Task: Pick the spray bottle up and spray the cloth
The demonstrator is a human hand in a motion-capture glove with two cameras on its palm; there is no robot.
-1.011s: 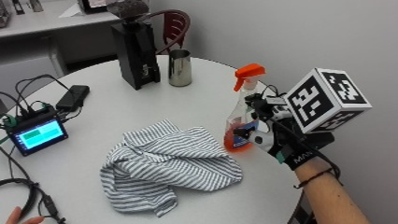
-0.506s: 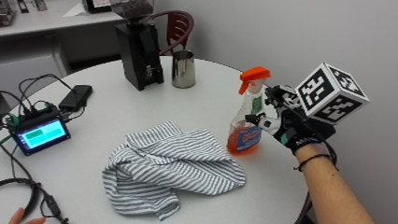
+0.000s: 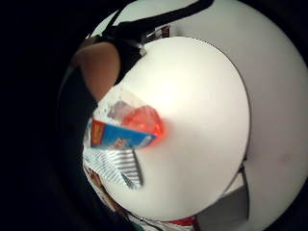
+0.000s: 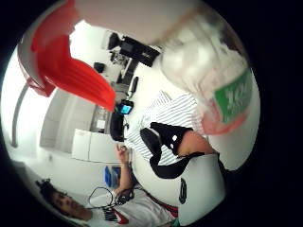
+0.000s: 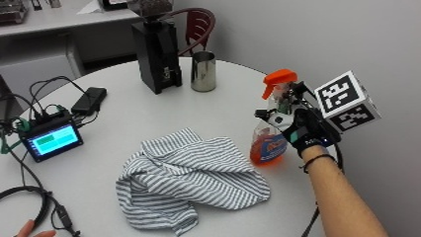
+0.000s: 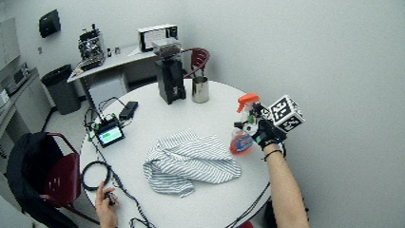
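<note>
One round white surface point(image 5: 131, 113) fills our view, grey wall close behind its far rim. We see the right hand point(image 5: 308, 132) curled round the spray bottle point(image 5: 271, 129), upright near the surface's right edge, just beside the striped cloth point(image 5: 188, 177), with bare surface between it and the steel cup point(image 5: 203, 72).

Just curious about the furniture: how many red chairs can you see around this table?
2. One red chair stands behind the table by the black grinder; the other red chair is at the near left, with a dark garment draped over it.
</note>
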